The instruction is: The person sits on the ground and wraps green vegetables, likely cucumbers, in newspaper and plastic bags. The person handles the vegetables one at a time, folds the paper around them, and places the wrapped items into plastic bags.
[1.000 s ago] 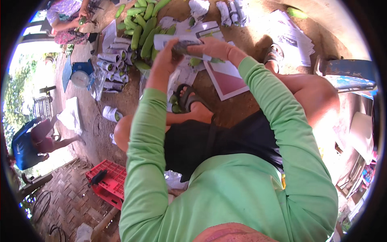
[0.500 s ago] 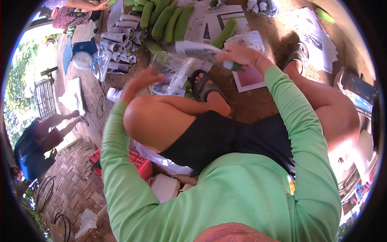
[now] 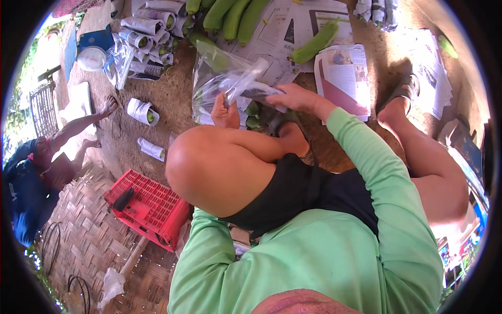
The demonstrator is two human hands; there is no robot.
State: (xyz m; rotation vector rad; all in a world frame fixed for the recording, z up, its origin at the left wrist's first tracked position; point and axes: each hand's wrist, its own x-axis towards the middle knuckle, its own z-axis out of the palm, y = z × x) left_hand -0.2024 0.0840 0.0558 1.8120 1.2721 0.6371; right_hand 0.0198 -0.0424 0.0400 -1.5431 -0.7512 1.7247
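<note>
Paper-wrapped roll point(image 3: 257, 93) lies against the clear plastic bag point(image 3: 206, 68), just beyond your bent left leg point(image 3: 209, 157); whether its far end is inside, I cannot tell. Your right hand point(image 3: 297, 99) has its fingers closed over the roll's right end. Your left hand point(image 3: 226, 112) curls its fingers together, pinching the bag's near edge.
</note>
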